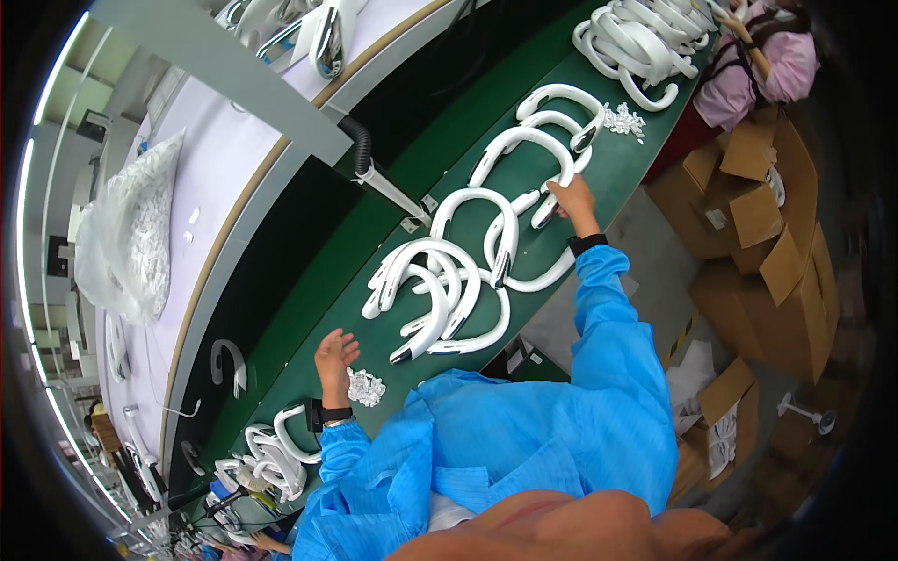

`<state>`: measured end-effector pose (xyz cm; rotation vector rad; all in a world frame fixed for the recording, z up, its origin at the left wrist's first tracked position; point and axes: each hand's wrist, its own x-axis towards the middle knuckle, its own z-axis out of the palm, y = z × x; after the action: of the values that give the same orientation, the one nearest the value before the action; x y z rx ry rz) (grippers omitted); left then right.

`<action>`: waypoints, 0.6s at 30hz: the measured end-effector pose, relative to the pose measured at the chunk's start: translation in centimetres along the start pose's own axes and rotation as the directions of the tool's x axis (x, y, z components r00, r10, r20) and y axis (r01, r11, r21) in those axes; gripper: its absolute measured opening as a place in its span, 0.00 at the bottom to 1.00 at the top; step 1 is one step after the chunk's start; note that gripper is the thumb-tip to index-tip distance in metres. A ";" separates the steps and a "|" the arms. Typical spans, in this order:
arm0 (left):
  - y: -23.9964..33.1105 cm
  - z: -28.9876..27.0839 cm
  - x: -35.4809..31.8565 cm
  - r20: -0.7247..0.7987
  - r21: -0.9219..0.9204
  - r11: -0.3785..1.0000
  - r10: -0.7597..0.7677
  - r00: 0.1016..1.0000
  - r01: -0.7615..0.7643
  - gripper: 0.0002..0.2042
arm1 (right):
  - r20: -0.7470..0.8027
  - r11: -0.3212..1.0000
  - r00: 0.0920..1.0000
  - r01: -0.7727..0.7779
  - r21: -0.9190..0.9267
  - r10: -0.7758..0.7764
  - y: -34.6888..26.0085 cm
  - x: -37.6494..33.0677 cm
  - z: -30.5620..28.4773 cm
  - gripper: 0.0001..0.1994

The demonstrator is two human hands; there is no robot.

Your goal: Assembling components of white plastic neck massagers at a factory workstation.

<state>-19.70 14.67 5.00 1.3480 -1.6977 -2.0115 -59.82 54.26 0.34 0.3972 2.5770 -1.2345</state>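
Note:
My right hand (574, 200) is closed round one end of a white U-shaped band (541, 136) with a dark, shiny tip, at the right part of the green workbench (369, 271). Over a small pile of little white pieces (366, 387), my left hand (337, 355) hovers with its fingers apart and nothing in them. Between my hands several more white U-shaped bands (475, 198) lie overlapping on the bench. Blue sleeves cover both my arms, and each wrist wears a black band.
Another heap of white bands (645, 42) lies at the far right, near a person in pink (760, 70). Small white pieces (623, 122) lie before it. Cardboard boxes (767, 309) stand on the floor at right. A metal post (398, 196) rises behind the bench; a clear bag (131, 234) is at left.

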 end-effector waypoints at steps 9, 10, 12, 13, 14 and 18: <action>-1.4 -5.5 1.1 -0.047 0.041 0.998 0.045 0.998 -0.044 0.17 | -0.237 0.994 0.966 -0.092 0.054 0.103 3.0 -0.3 -1.4 0.30; -1.7 -5.8 1.5 -0.051 0.051 0.997 0.060 0.997 -0.057 0.18 | -0.231 0.986 0.966 -0.089 0.139 0.120 4.8 1.1 0.0 0.32; -3.6 -7.9 0.8 -0.099 0.057 0.998 0.042 0.994 -0.036 0.19 | -0.207 0.943 0.959 -0.124 0.309 0.194 3.1 0.0 0.7 0.35; -4.4 -8.9 0.9 -0.117 0.056 0.998 0.008 0.993 -0.002 0.19 | -0.031 0.921 0.990 -0.119 0.370 0.140 4.6 0.9 1.4 0.35; -4.8 -9.3 0.9 -0.108 0.044 0.999 0.006 0.994 -0.001 0.19 | -0.160 0.933 0.977 -0.078 0.351 0.142 4.6 -0.1 2.5 0.34; -6.0 -10.1 2.1 -0.082 0.058 0.998 -0.014 0.997 0.019 0.17 | -0.188 0.910 0.958 -0.130 0.393 0.218 4.2 -3.5 1.9 0.37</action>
<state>-11.24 8.35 -0.53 1.4468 -1.7279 -1.9009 -54.90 54.90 -2.64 0.8763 2.4005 -1.7058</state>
